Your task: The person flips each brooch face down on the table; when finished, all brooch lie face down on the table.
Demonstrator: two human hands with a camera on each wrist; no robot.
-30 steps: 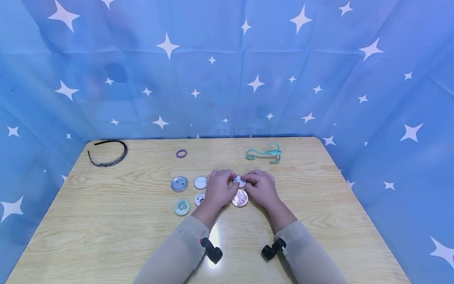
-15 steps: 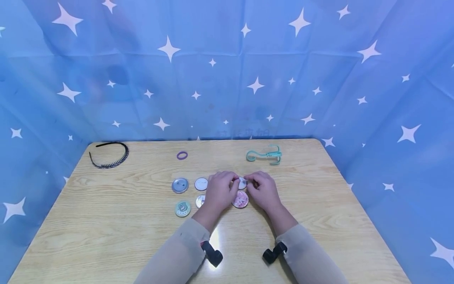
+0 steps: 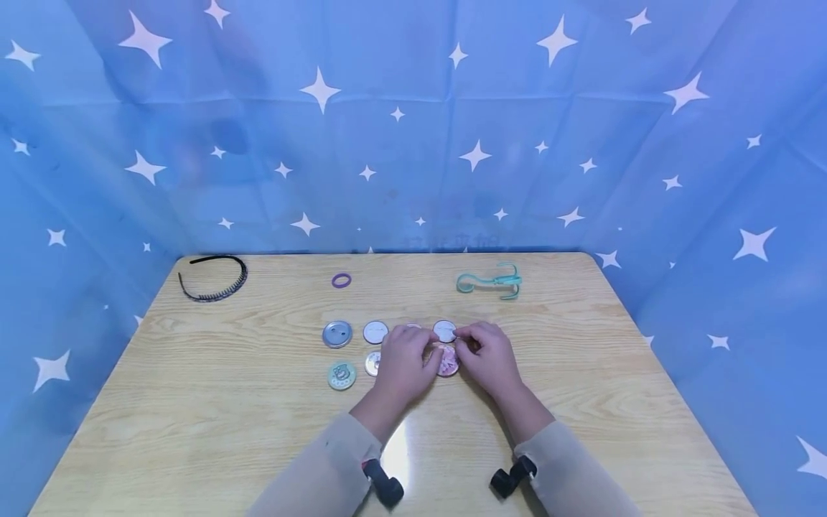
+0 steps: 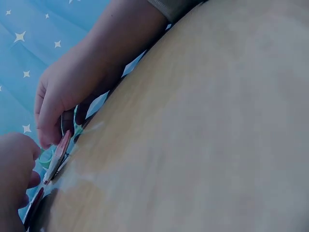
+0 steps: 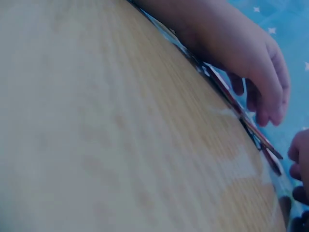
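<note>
Badge (image 3: 444, 330) between my left hand (image 3: 405, 362) and right hand (image 3: 489, 357) seemed mid-alignment; whether curved fingers (image 3: 468, 331) pinched it, I couldn't tell; next probably called for gentle nudging.

A staged tabletop recording area is showing here. Blue star-printed cloth (image 3: 413, 158) is hanging along the far, left and right sides, enclosing a wood-grain table (image 3: 226, 395). Black wrist-mounted units (image 3: 388, 492) are sitting at both sleeves (image 3: 323, 467). The cloth is concealing the surrounding room's type.
</note>
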